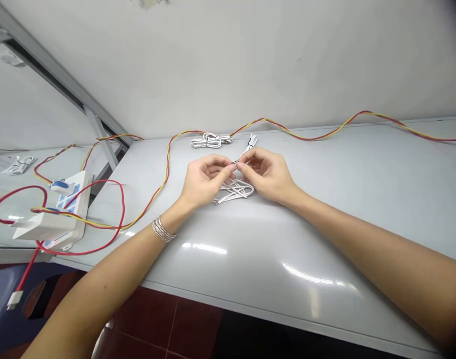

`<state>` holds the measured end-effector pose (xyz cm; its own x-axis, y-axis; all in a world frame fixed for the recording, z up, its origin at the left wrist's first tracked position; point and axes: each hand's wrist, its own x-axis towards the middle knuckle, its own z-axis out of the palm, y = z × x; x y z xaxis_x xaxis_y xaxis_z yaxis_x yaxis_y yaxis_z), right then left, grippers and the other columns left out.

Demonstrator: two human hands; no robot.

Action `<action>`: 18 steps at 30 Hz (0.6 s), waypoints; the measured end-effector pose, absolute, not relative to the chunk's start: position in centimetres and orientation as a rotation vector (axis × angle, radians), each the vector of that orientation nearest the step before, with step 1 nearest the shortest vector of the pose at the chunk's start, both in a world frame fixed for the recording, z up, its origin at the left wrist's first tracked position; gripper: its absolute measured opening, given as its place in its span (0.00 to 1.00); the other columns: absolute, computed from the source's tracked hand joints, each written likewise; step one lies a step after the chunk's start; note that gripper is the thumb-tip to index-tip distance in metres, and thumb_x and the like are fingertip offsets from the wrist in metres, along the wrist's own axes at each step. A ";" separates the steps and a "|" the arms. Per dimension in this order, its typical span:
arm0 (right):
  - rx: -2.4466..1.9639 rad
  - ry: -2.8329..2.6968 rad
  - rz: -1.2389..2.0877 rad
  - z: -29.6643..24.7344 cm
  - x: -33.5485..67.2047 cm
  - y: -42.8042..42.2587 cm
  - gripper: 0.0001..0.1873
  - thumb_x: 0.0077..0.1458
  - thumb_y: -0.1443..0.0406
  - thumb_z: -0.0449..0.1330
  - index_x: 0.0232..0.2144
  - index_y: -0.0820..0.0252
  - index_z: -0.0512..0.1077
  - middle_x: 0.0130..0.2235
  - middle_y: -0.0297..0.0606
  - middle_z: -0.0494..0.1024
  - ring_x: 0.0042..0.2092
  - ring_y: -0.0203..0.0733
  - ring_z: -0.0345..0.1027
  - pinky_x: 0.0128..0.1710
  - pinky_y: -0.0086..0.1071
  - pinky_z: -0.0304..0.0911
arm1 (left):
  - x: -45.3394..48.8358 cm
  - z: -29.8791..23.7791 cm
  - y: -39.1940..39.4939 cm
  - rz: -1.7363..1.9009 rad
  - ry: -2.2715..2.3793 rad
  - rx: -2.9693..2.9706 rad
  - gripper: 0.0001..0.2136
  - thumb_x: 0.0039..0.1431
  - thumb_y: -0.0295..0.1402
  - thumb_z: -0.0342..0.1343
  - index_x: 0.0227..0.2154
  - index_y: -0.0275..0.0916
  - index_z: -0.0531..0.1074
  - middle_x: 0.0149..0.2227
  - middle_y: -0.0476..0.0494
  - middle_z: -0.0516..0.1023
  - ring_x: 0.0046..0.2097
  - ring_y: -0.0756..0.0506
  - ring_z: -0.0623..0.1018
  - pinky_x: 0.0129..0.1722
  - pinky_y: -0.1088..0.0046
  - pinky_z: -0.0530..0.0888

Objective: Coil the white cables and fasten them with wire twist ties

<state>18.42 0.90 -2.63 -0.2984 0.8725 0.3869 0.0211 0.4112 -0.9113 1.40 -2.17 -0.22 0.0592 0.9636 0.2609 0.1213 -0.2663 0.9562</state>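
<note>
"Forearms [100, 284] doing what?"

"Reaching over a grey table [325, 209], left hand [207, 179] and right hand [267, 174] pinching a white cable [249, 145] in a narrow fingertip grip."

"Around the grip?"

"Looped white cable [233, 192] lying just nearer, white coil [211, 141] lying beyond, red-and-yellow wire [317, 138] running farther back."

**Pinched item too small to read; cable bundle partly covered**

The fingers [229, 168] of both hands are pinching a thin dark strand [235, 162], too small to identify. The left hand [205, 182] and right hand [267, 174] are hiding part of the white cable bundle [233, 192] below. A white charger [44, 225] is covering part of the power strip [81, 192], a red-and-yellow wire [429, 135] is running off the right edge, and the frame is cutting off the left forearm [100, 284] and right forearm [380, 259].
</note>
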 end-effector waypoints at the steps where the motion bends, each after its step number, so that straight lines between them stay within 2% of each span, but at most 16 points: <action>1: -0.791 -1.653 1.038 -2.6 18.4 0.8 0.10 0.56 0.59 0.64 0.31 0.59 0.71 0.29 0.34 0.73 0.26 0.35 0.65 0.26 0.33 0.61 | 1.4 -0.2 -2.2 1.310 1.128 1.527 0.11 0.53 0.38 0.67 0.31 0.34 0.75 0.28 0.46 0.78 0.28 0.49 0.79 0.27 0.72 0.77; 11: -0.767 -1.603 1.189 -2.3 18.6 1.0 0.13 0.54 0.57 0.66 0.29 0.59 0.71 0.27 0.33 0.72 0.26 0.35 0.65 0.27 0.32 0.60 | 1.3 -0.2 -2.2 1.305 1.125 1.530 0.11 0.55 0.37 0.66 0.30 0.34 0.73 0.26 0.47 0.76 0.27 0.50 0.78 0.28 0.73 0.77; 18: -0.784 -1.641 1.146 -2.3 18.5 1.1 0.15 0.52 0.55 0.67 0.29 0.60 0.71 0.25 0.32 0.71 0.25 0.33 0.61 0.25 0.30 0.57 | 1.4 -0.3 -2.1 1.379 1.103 1.513 0.13 0.54 0.39 0.66 0.30 0.33 0.73 0.25 0.46 0.75 0.26 0.51 0.77 0.27 0.75 0.77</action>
<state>18.54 1.06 -2.30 -0.3410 0.8770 0.3385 -0.0155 0.3548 -0.9348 1.44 -2.11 -0.34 0.0282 0.9519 0.3050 0.0880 -0.3063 0.9479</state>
